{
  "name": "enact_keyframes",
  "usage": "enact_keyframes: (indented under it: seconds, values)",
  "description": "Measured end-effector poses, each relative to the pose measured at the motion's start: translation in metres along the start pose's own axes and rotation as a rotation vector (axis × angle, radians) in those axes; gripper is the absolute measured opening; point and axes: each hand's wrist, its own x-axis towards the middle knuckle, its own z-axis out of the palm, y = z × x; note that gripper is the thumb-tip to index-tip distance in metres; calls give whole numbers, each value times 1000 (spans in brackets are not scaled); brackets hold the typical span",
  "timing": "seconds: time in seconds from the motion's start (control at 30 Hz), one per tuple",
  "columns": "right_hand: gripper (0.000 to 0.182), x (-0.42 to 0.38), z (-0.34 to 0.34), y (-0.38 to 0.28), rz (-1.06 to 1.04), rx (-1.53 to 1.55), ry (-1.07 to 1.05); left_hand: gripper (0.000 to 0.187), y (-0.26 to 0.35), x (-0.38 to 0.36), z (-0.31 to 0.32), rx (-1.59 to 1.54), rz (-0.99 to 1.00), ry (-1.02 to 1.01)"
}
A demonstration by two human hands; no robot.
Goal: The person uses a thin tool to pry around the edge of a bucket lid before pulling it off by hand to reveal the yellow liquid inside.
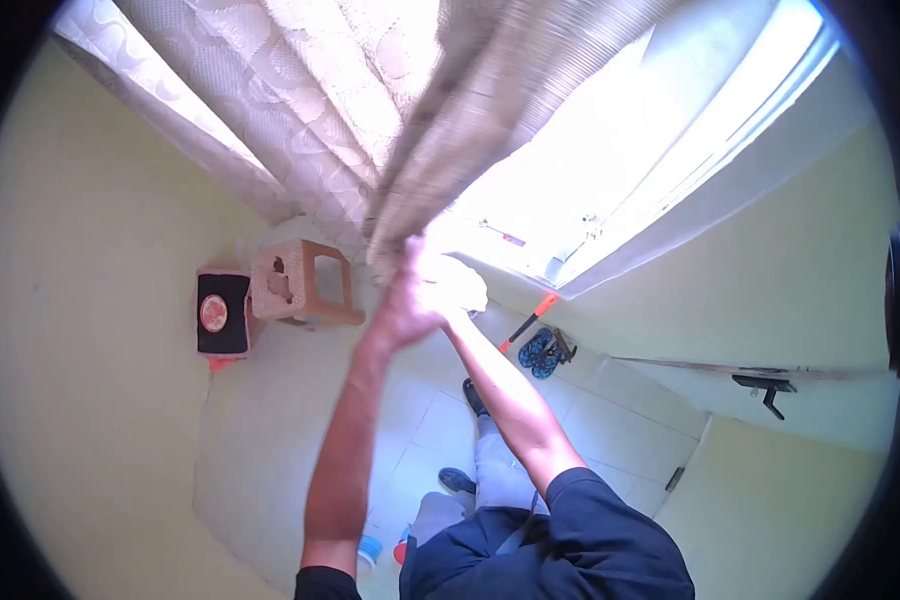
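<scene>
Two hands sit close together mid-frame in the head view: the left hand (pixel 402 308) at the lower end of the blurred brown curtain (pixel 475 135), upper centre; the right hand (pixel 455 288) glare-whitened. Either's finger grip I cannot tell. Loose fingers could let cloth slip.

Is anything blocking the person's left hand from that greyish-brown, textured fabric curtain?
Nothing visible is in the way. The bare left hand is at the lower end of the greyish-brown, textured fabric curtain, though blur hides the exact contact.
</scene>
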Motion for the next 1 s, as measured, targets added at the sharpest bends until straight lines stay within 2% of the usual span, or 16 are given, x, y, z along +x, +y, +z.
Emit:
enact_keyframes:
  seconds: [0.1, 0.13, 0.17, 0.2, 0.23, 0.27, 0.3, 0.37, 0.43, 0.57, 0.73, 0.8, 0.87, 0.93, 0.97, 1.0]
  values:
    - [49, 28, -9, -7, -47, -41, -315, 73, -2, 21, -61, 105, -75, 35]
    - [52, 42, -8, 13, -17, 20, -428, 74, 12, 22, -76, -68, -174, -62]
    - [52, 55, -10, 37, 56, -44, -394, 76, 12, 22, -81, -121, -147, -71]
    - [45, 64, -21, 38, 161, -427, -383, 78, 11, 24, -81, -175, -115, -78]
    - [37, 77, 21, 148, -128, -687, 22, 84, 3, 23, -76, -220, -73, -28]
    - [38, 92, 4, 158, -21, -945, -183, 85, -3, 22, -70, -181, -39, 16]
    - [41, 101, -2, 175, 120, -964, -49, 85, -7, 21, -64, -160, -38, 33]
    - [35, 118, -20, 180, 136, -992, -46, 82, -18, 14, -56, -175, -73, 14]
    - [28, 131, -22, 186, 106, -1080, -42, 75, -31, 7, -48, -156, -162, -20]
    - [26, 131, -16, 196, -24, -1283, -84, 65, -47, -4, -36, -209, -128, 9]
    - [27, 142, -12, 209, -35, -1334, -102, 61, -74, -27, -17, -245, -126, 31]
    - [31, 131, -13, 218, -122, -1072, -183, 62, -71, -39, -14, -293, -140, -27]
    - [35, 88, -15, 189, -96, -983, -304, 62, -73, -61, 0, -260, -135, -17]
    - [31, 50, -27, 244, -278, -816, -529, 61, -97, -98, 26, -209, -139, -54]
    - [36, 13, -24, 276, -246, -801, -504, 61, -103, -129, 39, -197, -159, -1]
    - [40, -20, -44, 240, -247, -759, -741, 61, -106, -159, 52, -188, -176, 51]
